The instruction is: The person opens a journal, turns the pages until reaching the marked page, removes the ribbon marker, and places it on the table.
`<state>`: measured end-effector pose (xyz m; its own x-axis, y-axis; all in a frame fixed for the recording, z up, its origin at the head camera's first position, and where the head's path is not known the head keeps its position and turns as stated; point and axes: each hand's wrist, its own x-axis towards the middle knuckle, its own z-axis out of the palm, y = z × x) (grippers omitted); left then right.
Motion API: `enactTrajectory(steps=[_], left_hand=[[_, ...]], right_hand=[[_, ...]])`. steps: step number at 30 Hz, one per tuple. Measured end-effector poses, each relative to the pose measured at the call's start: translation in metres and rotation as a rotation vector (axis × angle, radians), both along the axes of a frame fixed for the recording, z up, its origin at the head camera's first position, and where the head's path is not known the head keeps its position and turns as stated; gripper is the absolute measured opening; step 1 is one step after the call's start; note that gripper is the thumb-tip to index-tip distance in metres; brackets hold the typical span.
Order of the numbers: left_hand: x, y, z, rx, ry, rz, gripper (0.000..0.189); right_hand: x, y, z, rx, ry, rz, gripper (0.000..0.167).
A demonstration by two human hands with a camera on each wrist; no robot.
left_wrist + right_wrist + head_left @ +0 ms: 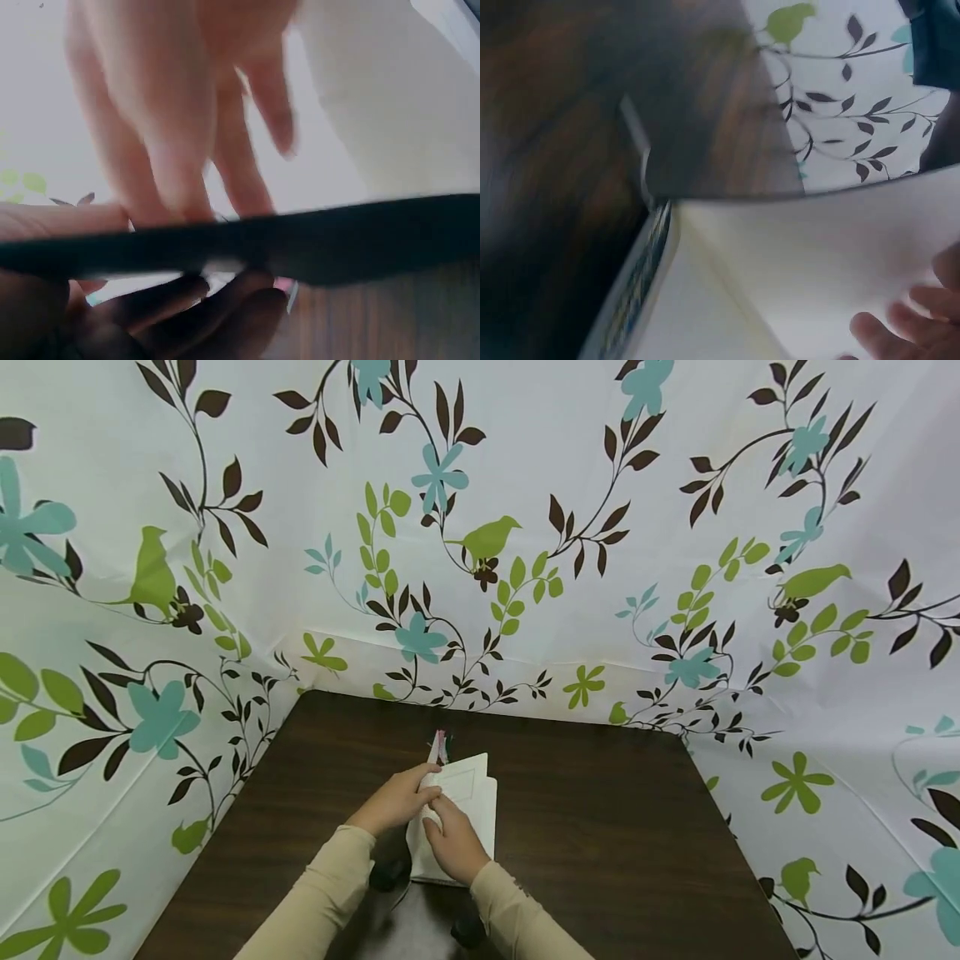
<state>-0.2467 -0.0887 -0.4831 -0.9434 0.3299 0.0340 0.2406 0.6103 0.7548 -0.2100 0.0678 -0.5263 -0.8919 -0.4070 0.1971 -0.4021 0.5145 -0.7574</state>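
Note:
An open book point(480, 827) with blank-looking cream pages is held above the dark table, a thin outlined rectangle on one page. My left hand point(397, 797) grips its left side. In the left wrist view the dark cover point(360, 236) is seen edge-on, with left fingers point(225, 319) beneath it and the thumb above. Over the pages my right hand point(456, 839) reaches with extended fingers point(180, 150), their tips at the page beside the left hand. The right wrist view shows the book's patterned spine edge point(637, 285) and a thin pale ribbon point(635, 142), blurred.
Just beyond the book lie slim pink and white items point(439, 743), partly hidden; their kind cannot be told. The dark wooden table point(600, 827) extends to both sides. White curtain-like cloth point(525, 610) printed with birds and leaves surrounds it on the back and sides.

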Motion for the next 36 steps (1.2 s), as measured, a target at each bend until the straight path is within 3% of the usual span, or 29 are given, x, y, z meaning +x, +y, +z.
enactTrajectory(steps=[2,5,8,11,13,17,19,24,27,31,36], left_hand=[[0.0,-0.006,-0.004,-0.044,0.028,0.021,0.042],[0.0,-0.015,-0.007,-0.095,0.056,0.039,0.045],[0.0,-0.024,-0.008,-0.135,0.073,0.047,0.046],[-0.002,-0.03,-0.01,-0.126,0.068,0.061,0.046],[-0.001,-0.033,-0.011,-0.086,0.04,0.084,0.046],[0.002,-0.031,-0.013,0.005,-0.027,0.111,0.046],[0.003,-0.028,-0.013,0.051,-0.051,0.119,0.047],[0.003,-0.02,-0.013,0.115,-0.103,0.154,0.063],[0.003,-0.019,-0.013,0.095,-0.116,0.155,0.072],[0.003,-0.022,-0.019,0.03,-0.045,0.156,0.065],[0.004,-0.033,-0.031,0.009,0.033,0.142,0.064]], right_hand=[[0.003,0.002,-0.001,0.138,0.133,-0.021,0.036],[0.005,0.006,-0.001,0.265,0.324,-0.127,0.026],[0.004,0.01,-0.002,0.238,0.361,-0.28,0.024],[0.004,0.012,-0.004,0.082,0.21,-0.366,0.037],[0.005,0.011,-0.005,-0.095,0.062,-0.37,0.05],[0.007,0.008,-0.008,-0.422,-0.19,-0.295,0.065],[0.007,0.006,-0.01,-0.448,-0.231,-0.222,0.063],[0.009,0.001,-0.02,-0.204,-0.188,-0.025,0.054],[0.013,-0.004,-0.031,-0.031,-0.13,0.054,0.056],[0.017,-0.005,-0.047,0.199,-0.012,0.113,0.061],[0.018,0.002,-0.058,0.327,0.076,0.104,0.056]])
